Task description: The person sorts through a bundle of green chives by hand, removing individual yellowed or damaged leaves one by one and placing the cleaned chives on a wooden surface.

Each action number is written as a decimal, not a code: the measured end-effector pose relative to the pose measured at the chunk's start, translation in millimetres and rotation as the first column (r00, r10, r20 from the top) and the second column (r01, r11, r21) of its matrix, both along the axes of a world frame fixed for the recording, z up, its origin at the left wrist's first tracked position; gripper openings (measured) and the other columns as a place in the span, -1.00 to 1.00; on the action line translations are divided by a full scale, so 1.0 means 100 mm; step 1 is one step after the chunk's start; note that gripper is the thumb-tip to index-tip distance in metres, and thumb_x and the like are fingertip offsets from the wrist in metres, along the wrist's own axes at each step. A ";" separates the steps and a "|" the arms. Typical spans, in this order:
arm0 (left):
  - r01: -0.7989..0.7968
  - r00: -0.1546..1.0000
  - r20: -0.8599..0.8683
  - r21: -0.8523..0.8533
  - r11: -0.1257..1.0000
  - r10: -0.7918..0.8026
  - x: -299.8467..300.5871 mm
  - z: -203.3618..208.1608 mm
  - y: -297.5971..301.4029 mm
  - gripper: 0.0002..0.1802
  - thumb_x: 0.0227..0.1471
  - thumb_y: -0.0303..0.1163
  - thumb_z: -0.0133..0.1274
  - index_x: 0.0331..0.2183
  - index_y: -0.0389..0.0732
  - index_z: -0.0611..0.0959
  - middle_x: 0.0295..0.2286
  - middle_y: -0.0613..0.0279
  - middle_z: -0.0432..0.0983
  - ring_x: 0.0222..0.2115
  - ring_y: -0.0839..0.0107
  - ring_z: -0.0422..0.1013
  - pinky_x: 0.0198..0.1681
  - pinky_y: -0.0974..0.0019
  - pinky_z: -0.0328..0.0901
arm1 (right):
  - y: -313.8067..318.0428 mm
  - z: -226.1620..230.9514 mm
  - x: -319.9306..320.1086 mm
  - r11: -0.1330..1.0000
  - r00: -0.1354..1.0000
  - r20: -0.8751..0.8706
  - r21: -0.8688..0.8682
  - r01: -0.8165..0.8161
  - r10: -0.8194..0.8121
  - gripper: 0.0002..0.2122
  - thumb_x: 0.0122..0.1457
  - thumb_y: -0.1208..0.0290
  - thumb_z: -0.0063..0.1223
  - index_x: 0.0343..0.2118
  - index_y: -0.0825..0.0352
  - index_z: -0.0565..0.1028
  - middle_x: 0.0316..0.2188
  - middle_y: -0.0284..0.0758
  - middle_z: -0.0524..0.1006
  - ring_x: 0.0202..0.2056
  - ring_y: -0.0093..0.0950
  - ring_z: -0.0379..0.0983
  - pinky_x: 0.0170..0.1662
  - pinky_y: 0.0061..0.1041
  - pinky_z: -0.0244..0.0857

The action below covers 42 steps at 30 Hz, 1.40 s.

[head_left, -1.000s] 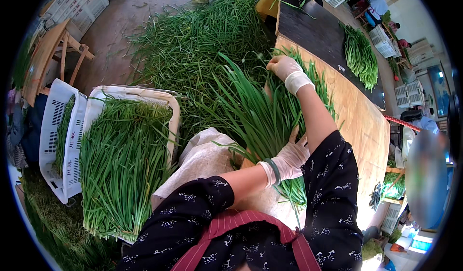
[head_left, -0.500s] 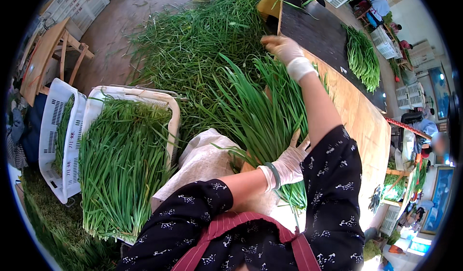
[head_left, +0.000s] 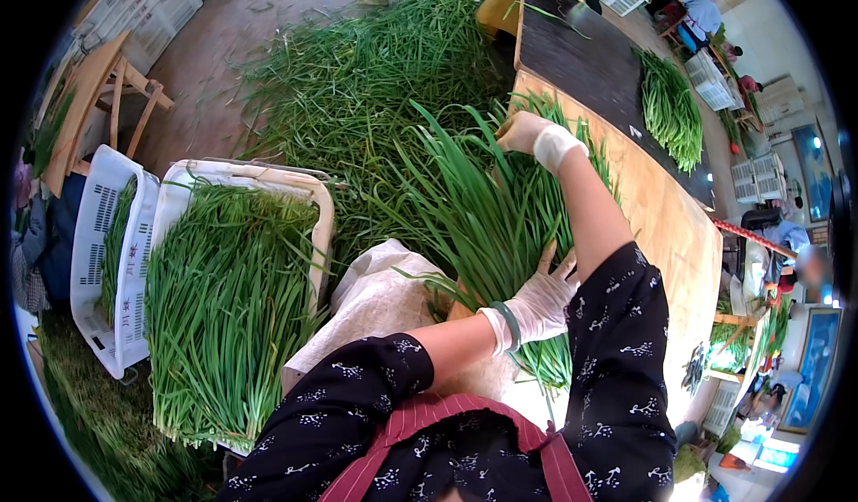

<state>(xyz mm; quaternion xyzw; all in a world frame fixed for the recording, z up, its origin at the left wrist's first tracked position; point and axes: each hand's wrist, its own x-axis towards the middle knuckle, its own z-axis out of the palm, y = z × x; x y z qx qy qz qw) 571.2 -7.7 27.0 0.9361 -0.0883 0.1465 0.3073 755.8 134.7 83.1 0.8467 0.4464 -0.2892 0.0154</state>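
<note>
Fingers of left hand clamp chive bunch base; right hand grips tips.

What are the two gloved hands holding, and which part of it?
A bunch of long green chives. The left hand grips it near the lower, stem end; the right hand holds the leafy tops at the far end.

Chive bundle lies on the table; heaped crate to its left; loose pile behind.

Two gloved hands, left and right; two white plastic crates holding chives; one wooden stool; one black mat.
</note>
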 end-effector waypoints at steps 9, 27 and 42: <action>0.089 0.993 -0.086 0.038 0.995 -0.085 -0.08 0.25 0.14 -0.29 -0.11 0.24 -0.19 0.06 0.15 0.23 0.13 0.12 -0.10 0.16 0.04 -0.27 0.10 -0.27 -0.38 | -0.57 0.11 -0.20 0.865 0.664 -0.624 -0.040 0.501 -0.413 -0.77 0.13 0.19 -0.18 -0.38 0.24 0.41 -0.52 -0.38 0.49 -0.55 -0.60 0.38 -0.51 -0.59 0.25; 0.085 0.995 -0.066 0.061 0.995 -0.081 -0.09 0.32 0.17 -0.22 -0.13 0.21 -0.15 0.13 0.23 0.08 0.15 0.06 -0.18 0.15 -0.02 -0.19 0.09 -0.29 -0.31 | -0.80 0.30 -0.13 0.875 0.526 -0.787 -0.034 0.484 -0.321 -0.79 0.13 0.29 -0.15 -0.48 0.30 0.44 -0.50 -0.41 0.48 -0.41 -0.57 0.36 -0.28 -0.51 0.23; 0.083 0.993 -0.093 0.108 0.991 -0.073 -0.05 0.32 0.16 -0.26 -0.09 0.25 -0.24 0.10 0.18 0.16 0.14 0.09 -0.13 0.16 0.00 -0.22 0.09 -0.27 -0.31 | -0.96 0.08 -0.23 0.824 0.613 -0.765 0.211 0.526 -0.195 -0.76 0.15 0.25 -0.16 -0.38 0.33 0.46 -0.51 -0.46 0.41 -0.39 -0.57 0.30 -0.18 -0.61 0.16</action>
